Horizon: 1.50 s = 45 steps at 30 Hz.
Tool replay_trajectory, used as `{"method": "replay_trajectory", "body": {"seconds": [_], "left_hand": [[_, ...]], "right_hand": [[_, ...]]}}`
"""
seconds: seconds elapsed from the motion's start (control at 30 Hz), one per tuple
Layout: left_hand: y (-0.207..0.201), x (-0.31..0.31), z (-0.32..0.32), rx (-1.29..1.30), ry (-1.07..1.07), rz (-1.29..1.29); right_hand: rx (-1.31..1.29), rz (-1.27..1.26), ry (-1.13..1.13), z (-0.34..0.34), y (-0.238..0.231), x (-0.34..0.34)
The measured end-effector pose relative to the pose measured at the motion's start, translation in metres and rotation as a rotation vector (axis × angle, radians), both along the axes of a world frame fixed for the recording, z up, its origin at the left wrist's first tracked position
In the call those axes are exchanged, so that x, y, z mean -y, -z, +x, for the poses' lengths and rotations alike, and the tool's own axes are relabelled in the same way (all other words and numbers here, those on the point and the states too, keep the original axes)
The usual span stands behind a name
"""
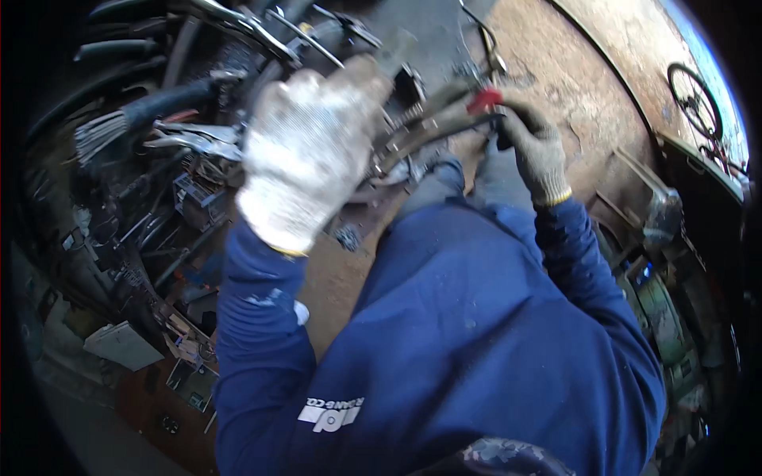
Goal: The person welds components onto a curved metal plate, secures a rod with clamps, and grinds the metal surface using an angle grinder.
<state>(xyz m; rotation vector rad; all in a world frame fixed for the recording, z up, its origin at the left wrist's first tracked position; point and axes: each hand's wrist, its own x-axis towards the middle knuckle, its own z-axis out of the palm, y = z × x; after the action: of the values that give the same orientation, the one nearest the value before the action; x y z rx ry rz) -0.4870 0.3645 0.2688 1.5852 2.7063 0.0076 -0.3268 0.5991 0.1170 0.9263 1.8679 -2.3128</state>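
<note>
My left hand [313,155], in a whitish, soiled work glove, is raised in front of me with its fingers curled. Its back faces up and hides whatever lies in the grip. A thin metal rod [305,38] reaches toward its knuckles. To the right, my right hand [540,151], in a grey knit glove, closes around a red piece [485,100] at the end of a dark curved part; blur hides its exact kind. Brownish metal bars [425,131] lie between the hands, also smeared by motion.
Locking pliers [194,139], a cable with bared strands [131,119] and many metal parts crowd the left side. A hammer-like tool [659,206] with a long handle is at right. Beyond it stands a bicycle wheel [694,101]. A pale box [123,346] sits at lower left.
</note>
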Motion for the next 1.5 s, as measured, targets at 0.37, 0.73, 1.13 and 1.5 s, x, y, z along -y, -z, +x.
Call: {"method": "replay_trajectory", "body": {"seconds": [0.37, 0.73, 1.13, 1.5], "left_hand": [[-0.017, -0.013, -0.01, 0.189, 0.057, -0.097], [-0.019, -0.018, -0.006, 0.188, 0.059, -0.098], [-0.011, -0.008, -0.002, 0.149, 0.016, 0.003], [-0.008, -0.011, 0.002, 0.042, -0.05, -0.076]], "right_hand": [[0.166, -0.01, 0.125, 0.061, 0.029, 0.0], [0.157, 0.017, 0.059, 0.067, 0.023, 0.025], [0.101, 0.02, 0.068, 0.066, 0.019, 0.022], [-0.109, 0.09, 0.036, -0.018, -0.034, -0.008]]}}
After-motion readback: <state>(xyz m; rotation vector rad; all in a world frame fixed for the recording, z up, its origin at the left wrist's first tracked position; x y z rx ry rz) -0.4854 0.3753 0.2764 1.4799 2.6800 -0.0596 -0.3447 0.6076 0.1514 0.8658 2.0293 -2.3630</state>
